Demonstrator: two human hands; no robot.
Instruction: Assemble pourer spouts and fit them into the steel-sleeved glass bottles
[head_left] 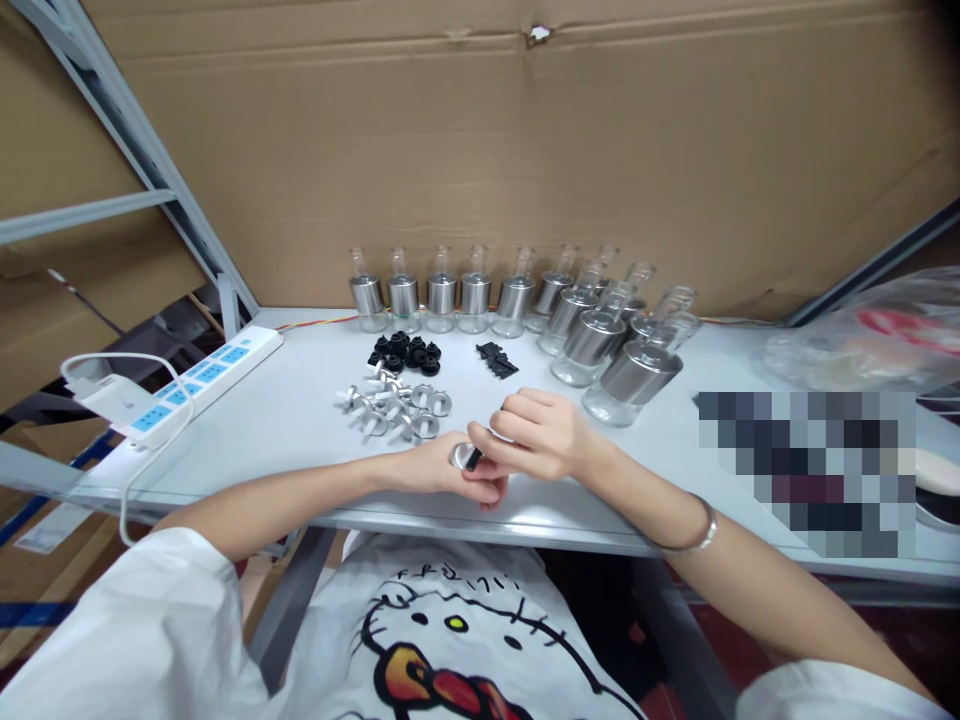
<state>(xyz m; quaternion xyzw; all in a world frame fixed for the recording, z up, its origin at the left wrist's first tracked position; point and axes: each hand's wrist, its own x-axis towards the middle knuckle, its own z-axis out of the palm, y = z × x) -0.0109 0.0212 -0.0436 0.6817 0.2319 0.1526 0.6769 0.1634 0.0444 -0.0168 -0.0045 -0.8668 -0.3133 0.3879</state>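
My left hand (439,468) is closed around a round silver cap (460,456) just above the front part of the table. Against the cap sits a small black piece (473,459), and the bent fingers of my right hand (540,435) are closed on it; their tips are partly hidden. Beyond my left hand lies a loose heap of silver caps (401,408) with white stems. Behind that heap are several black stoppers (406,352). Small flat black pieces (496,360) lie in a pile to the right of them.
Several glass bottles (517,300) with steel sleeves stand along the back and right of the table (300,400). A white power strip (210,385) with a plugged-in cable is at the left edge. On the right are a plastic bag (885,335) and a blurred-out item (817,470).
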